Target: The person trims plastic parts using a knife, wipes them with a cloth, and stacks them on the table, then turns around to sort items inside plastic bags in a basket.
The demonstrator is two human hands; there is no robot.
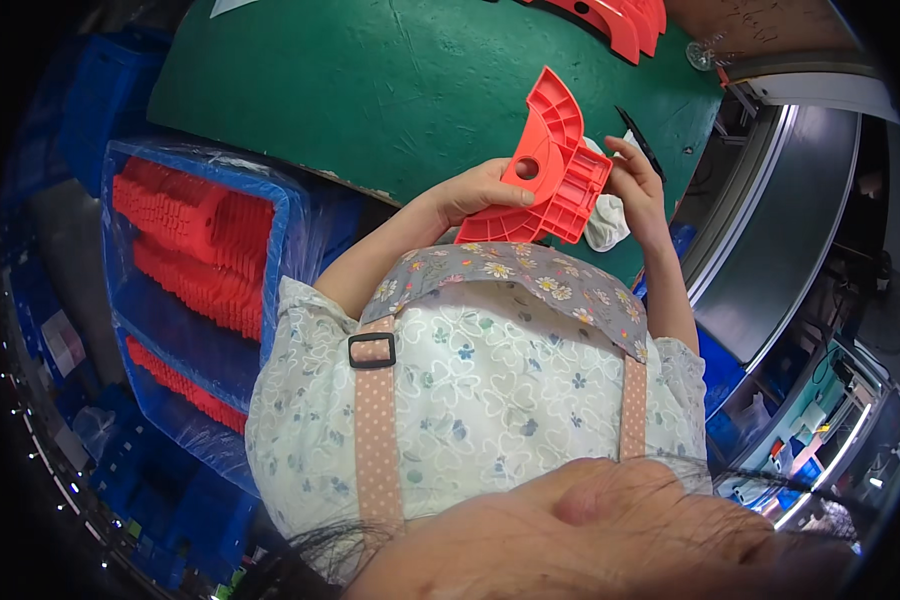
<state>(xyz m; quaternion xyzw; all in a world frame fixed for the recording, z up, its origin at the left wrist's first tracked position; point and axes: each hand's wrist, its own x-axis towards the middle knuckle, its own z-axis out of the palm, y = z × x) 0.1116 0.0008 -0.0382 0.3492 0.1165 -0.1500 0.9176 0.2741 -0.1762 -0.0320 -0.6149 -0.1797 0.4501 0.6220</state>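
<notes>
A red moulded plastic part (542,150) with a curved arm, ribbed pockets and a round hole is held up in front of my apron. My left hand (485,192) grips its left side, thumb lying across the face below the hole. Beside the part's right edge is my right hand (640,190), its fingers loosely bent and apart; whether the fingertips touch the edge is hard to see. A white cloth (606,225) lies on the table behind the part, partly hidden. Close by the right hand is a slim black tool (638,140), its kind unclear.
The green table (370,80) spreads ahead, with more red parts (620,25) at its far edge. On the left stands a blue, plastic-lined crate (185,365) with stacked red parts (205,250). A conveyor-like grey surface (785,240) runs along the right.
</notes>
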